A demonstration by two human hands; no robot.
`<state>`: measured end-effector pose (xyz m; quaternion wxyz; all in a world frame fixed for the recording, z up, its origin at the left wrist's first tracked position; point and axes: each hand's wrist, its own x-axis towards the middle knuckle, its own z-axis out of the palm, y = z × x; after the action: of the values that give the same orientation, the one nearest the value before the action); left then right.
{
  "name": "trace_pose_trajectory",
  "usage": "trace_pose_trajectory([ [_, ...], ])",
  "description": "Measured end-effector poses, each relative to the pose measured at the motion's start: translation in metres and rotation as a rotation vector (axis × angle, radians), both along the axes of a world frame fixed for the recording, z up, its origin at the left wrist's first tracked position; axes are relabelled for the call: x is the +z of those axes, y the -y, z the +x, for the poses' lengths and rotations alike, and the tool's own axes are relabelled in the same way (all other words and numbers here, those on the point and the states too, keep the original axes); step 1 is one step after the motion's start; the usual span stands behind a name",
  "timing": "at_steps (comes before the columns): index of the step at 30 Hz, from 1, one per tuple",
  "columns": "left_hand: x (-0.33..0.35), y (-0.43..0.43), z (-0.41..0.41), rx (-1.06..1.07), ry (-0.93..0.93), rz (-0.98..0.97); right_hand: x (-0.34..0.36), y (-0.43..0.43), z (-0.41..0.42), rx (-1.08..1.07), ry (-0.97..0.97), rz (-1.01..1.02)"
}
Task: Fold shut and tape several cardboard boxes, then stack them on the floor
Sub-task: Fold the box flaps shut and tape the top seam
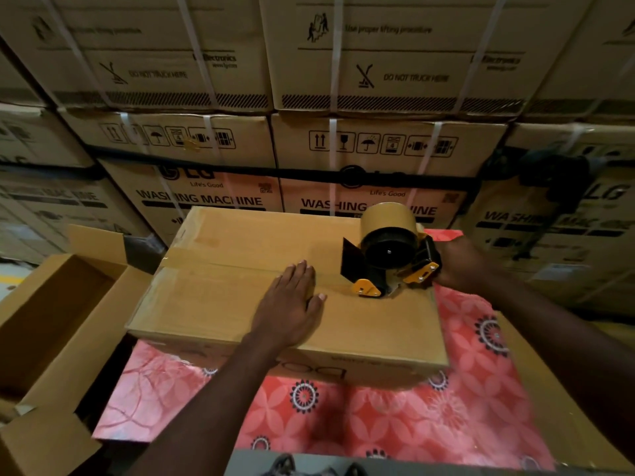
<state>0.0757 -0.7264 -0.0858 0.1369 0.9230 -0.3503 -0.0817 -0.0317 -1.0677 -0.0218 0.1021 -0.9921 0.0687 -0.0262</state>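
A closed cardboard box (220, 304) lies on a red patterned cloth (395, 417). Brown tape runs along its centre seam from the left edge towards the right. My left hand (292, 300) presses flat on the top of the box, fingers straight, over the seam. My right hand (460, 266) grips the handle of a black and yellow tape dispenser (388, 259) carrying a brown tape roll. The dispenser's front end rests on the box near its right edge, on the seam line.
An open, empty cardboard box (58, 304) stands at the left, with another flap (41, 444) at the lower left. Stacked washing machine cartons (378, 149) form a wall right behind the work surface. More cardboard (563, 407) shows at the right under the cloth.
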Motion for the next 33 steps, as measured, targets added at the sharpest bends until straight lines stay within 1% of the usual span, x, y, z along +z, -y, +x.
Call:
trace_pose_trajectory([
  [3, -0.002, 0.000, -0.001, 0.000, 0.019, -0.001, 0.027, -0.002, -0.033, 0.051, 0.130, 0.094],
  [5, -0.001, 0.003, -0.005, 0.010, 0.037, 0.004, 0.032, -0.003, -0.047, 0.043, 0.152, 0.115],
  [8, 0.002, 0.019, -0.019, 0.045, 0.055, 0.066, 0.011, 0.010, -0.050, 0.071, 0.209, 0.103],
  [10, 0.003, 0.037, -0.031, 0.026, 0.051, 0.103, 0.000, 0.014, -0.050, 0.047, 0.232, 0.152],
  [15, 0.003, 0.090, -0.060, -0.085, 0.053, 0.110, -0.021, 0.025, -0.049, -0.060, 0.163, 0.150],
  [19, 0.002, 0.113, -0.081, -0.188, 0.065, 0.130, -0.035, 0.034, -0.047, -0.113, 0.092, 0.169],
  [21, 0.002, 0.115, -0.084, -0.185, 0.069, 0.137, -0.036, 0.036, -0.048, -0.110, 0.105, 0.174],
  [27, 0.001, 0.112, -0.082, -0.164, 0.072, 0.124, -0.016, 0.026, -0.054, 0.001, 0.227, 0.153],
  [29, 0.001, 0.113, -0.082, -0.152, 0.067, 0.108, -0.014, 0.039, -0.061, -0.037, 0.222, 0.112],
  [31, 0.001, 0.113, -0.082, -0.146, 0.059, 0.092, -0.015, 0.058, -0.071, -0.133, 0.141, 0.090],
  [33, 0.001, 0.113, -0.084, -0.145, 0.059, 0.073, -0.017, 0.070, -0.080, -0.194, 0.101, 0.085],
])
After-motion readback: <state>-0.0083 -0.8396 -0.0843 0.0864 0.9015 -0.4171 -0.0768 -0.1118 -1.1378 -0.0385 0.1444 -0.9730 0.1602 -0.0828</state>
